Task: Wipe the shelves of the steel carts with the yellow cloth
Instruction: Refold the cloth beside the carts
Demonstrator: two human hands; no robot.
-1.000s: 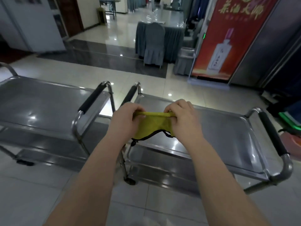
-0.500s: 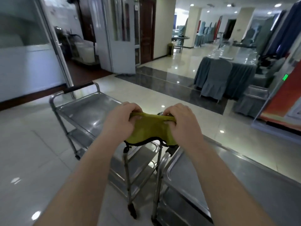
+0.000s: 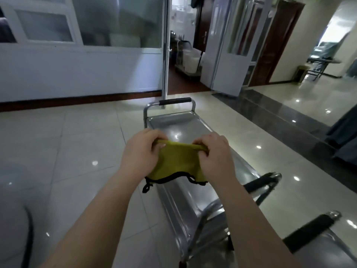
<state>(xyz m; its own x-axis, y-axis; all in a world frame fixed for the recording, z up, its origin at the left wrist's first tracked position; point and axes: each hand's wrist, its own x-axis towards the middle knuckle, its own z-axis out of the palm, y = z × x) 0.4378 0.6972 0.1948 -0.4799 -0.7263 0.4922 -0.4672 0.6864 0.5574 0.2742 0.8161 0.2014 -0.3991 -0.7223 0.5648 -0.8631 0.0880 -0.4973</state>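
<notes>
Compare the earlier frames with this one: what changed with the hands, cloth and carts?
The view swung left: the carts, first seen side on, now run lengthwise, one top shelf stretching away to its far handle, an open doorway beyond. Nothing was taken or let go. The left hand and right hand still grip the yellow cloth by its upper edge, stretched between them above the shelf.

Cloth (image 3: pixel 176 161) between both hands, above cart shelf (image 3: pixel 173 125), doorway (image 3: pixel 185 55) beyond
</notes>
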